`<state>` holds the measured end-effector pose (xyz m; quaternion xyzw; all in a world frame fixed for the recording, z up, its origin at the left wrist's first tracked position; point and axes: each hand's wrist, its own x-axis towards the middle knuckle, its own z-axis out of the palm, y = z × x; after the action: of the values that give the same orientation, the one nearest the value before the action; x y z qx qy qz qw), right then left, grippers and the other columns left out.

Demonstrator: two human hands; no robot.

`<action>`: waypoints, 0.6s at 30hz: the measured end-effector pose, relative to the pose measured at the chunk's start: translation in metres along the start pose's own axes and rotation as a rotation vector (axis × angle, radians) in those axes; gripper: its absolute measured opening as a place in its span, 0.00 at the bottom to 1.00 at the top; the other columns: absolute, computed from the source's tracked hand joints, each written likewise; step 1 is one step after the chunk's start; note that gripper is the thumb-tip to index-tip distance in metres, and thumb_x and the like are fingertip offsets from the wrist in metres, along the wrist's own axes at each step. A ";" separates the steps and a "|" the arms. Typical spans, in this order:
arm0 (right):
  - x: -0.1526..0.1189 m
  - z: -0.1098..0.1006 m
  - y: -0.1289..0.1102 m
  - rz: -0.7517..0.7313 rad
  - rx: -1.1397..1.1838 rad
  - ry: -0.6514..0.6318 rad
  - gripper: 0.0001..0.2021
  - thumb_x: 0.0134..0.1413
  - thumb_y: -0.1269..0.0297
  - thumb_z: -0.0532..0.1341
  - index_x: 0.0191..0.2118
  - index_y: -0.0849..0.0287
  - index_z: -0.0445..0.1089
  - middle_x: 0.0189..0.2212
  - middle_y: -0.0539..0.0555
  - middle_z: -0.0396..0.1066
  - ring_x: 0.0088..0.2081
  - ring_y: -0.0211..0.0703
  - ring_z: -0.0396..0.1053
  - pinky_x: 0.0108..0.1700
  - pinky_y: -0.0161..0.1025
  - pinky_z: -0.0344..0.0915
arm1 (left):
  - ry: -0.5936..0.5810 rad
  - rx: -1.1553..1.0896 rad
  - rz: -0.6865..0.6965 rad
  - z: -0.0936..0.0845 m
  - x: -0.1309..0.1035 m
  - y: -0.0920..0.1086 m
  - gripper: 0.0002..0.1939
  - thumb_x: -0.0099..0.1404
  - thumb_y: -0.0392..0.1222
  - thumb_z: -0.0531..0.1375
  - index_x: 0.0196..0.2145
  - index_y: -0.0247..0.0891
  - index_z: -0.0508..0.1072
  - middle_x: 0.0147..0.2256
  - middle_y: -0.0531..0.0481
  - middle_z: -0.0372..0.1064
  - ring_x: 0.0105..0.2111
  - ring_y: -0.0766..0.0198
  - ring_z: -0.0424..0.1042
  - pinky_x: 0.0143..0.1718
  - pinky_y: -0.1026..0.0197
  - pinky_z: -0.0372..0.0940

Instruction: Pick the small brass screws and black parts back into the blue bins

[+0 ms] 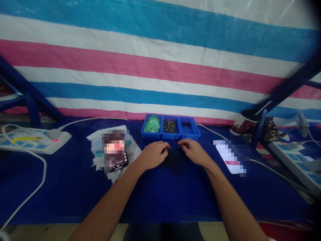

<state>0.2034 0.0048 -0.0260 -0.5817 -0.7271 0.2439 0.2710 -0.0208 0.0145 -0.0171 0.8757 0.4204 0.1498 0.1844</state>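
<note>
Bins (172,136), three; dark pile (173,163), one; left hand (153,154), right hand (195,151) beside it; each grip's closure unclear.

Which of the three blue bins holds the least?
The right bin: a few dark pieces leave much of its floor bare, whereas green pieces fill the left bin and shiny pieces crowd the middle bin.

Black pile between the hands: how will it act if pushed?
The pile will probably spread rather than slide as one block, since it looks like many loose bits. Single pieces look small and thin, so likely light. Strays at its edge may skid across the flat blue table.
</note>
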 end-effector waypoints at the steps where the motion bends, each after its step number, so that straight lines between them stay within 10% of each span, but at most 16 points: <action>1: 0.000 0.000 -0.001 0.010 -0.016 -0.003 0.13 0.55 0.73 0.57 0.45 0.60 0.74 0.42 0.57 0.76 0.42 0.46 0.73 0.48 0.43 0.65 | -0.004 0.001 -0.001 0.000 0.000 0.000 0.15 0.67 0.39 0.49 0.46 0.43 0.72 0.43 0.48 0.74 0.42 0.56 0.73 0.44 0.54 0.64; 18: -0.002 0.001 -0.006 0.060 0.316 0.016 0.09 0.58 0.66 0.57 0.44 0.57 0.69 0.36 0.52 0.77 0.23 0.37 0.73 0.32 0.36 0.67 | -0.017 0.020 -0.022 -0.003 -0.001 0.005 0.15 0.66 0.39 0.50 0.45 0.44 0.73 0.42 0.48 0.73 0.41 0.56 0.73 0.41 0.55 0.64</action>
<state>0.1986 0.0016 -0.0225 -0.5551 -0.6599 0.3586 0.3575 -0.0190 0.0118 -0.0128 0.8741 0.4298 0.1361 0.1810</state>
